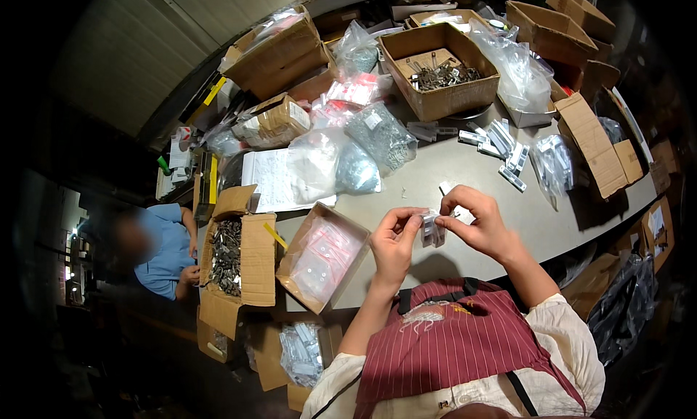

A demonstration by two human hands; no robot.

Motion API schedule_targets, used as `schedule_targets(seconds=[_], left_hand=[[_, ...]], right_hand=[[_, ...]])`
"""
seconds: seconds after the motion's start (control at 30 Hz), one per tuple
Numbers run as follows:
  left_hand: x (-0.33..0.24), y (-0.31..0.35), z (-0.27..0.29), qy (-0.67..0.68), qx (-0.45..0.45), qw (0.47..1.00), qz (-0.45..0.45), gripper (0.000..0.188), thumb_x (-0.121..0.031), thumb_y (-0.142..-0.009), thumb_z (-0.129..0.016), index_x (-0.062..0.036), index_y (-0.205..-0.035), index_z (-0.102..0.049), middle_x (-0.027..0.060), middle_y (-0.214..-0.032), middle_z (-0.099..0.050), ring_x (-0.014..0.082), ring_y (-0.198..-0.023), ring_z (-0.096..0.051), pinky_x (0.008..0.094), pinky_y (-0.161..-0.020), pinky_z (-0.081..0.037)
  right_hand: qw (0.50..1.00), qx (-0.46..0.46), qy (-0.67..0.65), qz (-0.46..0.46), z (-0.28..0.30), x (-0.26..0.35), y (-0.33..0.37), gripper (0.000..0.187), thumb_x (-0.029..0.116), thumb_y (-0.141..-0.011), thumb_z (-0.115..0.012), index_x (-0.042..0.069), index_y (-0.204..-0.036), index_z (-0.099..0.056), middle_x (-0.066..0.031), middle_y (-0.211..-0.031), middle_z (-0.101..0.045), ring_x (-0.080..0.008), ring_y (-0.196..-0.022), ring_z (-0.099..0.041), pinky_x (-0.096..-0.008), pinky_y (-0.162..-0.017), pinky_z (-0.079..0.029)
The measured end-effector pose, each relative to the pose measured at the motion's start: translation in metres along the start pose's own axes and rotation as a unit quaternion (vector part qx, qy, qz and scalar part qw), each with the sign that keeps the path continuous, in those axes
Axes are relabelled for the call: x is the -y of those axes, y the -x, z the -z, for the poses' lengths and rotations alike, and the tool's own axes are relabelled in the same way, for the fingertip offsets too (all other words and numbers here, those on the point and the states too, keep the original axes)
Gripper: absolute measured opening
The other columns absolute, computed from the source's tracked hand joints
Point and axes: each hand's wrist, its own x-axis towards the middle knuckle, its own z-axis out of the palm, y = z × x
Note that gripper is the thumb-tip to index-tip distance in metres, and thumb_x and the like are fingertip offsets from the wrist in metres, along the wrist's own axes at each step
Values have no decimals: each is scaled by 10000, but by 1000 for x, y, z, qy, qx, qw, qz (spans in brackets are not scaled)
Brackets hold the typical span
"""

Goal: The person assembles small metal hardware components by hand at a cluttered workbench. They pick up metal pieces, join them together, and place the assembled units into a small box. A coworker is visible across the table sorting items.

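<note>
A small clear plastic bag (433, 234) hangs between my hands, above the near part of the table; what it holds is too small to make out. My left hand (394, 239) pinches its upper left edge between thumb and finger. On the other side my right hand (479, 221) is closed at the bag's upper right edge, fingertips together. A small pale piece shows by the right fingertips, partly hidden. Left of my hands, an open cardboard box (296, 274) holds flat clear bags with red edges (327, 252).
Several packed metal parts (501, 139) lie at the table's back right. A box of dark metal pieces (258, 263) stands at the left edge, near a person in blue (163, 237). Filled plastic bags (385, 136), papers (268, 179) and a large carton (435, 103) line the back.
</note>
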Motion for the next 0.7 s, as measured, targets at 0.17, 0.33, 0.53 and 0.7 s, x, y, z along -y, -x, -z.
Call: schedule_targets(seconds=[0.17,0.33,0.53,0.7], left_hand=[[-1,3,-1,8,10,1000,9,151,-33,-1034,-616,62,-1142,-663,122,-1085,-742,128,-988,-694,273,-883,-557],[2,3,0,49,61,995,58,266,-50,-993,-678,53,-1228,-611,143,-1092,-736,153,-984,-713,293,-846,-585],[-14,8,-7,-153,127,980,9,408,-88,-910,-785,58,-1246,-605,164,-1091,-741,184,-994,-727,297,-824,-600],[4,8,0,-85,97,991,34,317,-39,-941,-742,73,-1220,-641,136,-1094,-746,158,-1001,-721,289,-847,-592]], right_hand=[[995,54,-27,-74,-4,-3,6,182,82,-906,-793,-20,-1000,-676,-97,-875,-703,-175,-782,-688,-304,-708,-566],[997,15,-38,-72,-7,-6,13,155,80,-906,-774,-20,-971,-675,-109,-841,-698,-194,-729,-693,-305,-655,-558],[999,-27,-8,-42,-3,-9,9,160,60,-908,-794,-38,-974,-686,-92,-866,-713,-133,-766,-700,-273,-688,-572],[995,9,-69,-68,4,-9,6,184,97,-901,-781,-28,-981,-672,-94,-871,-697,-166,-781,-696,-301,-692,-564]])
